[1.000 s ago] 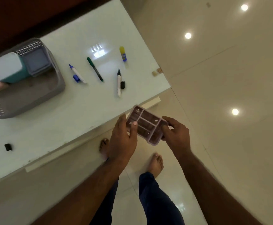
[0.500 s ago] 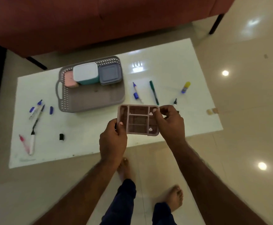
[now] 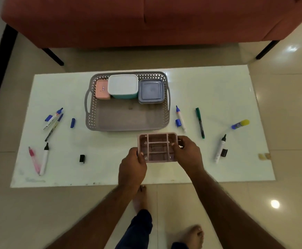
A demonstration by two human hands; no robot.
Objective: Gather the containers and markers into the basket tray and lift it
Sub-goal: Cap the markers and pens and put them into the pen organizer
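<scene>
Red sofa (image 3: 146, 20) behind, white low table (image 3: 209, 87) on tiled floor. Grey basket tray (image 3: 128, 121) sits mid-table, three lidded containers (image 3: 123, 86) along its far wall, near half bare. Person's left hand (image 3: 132, 168) and right hand (image 3: 187, 152) each pinch a short end of a pink divided organizer (image 3: 157, 147), held over the table just in front of the tray. Markers (image 3: 200, 122) and loose caps (image 3: 82, 158) lie scattered both sides. Risk, my guess: fingertip-only grip could slip; organizer may catch the tray's near rim going in.
</scene>
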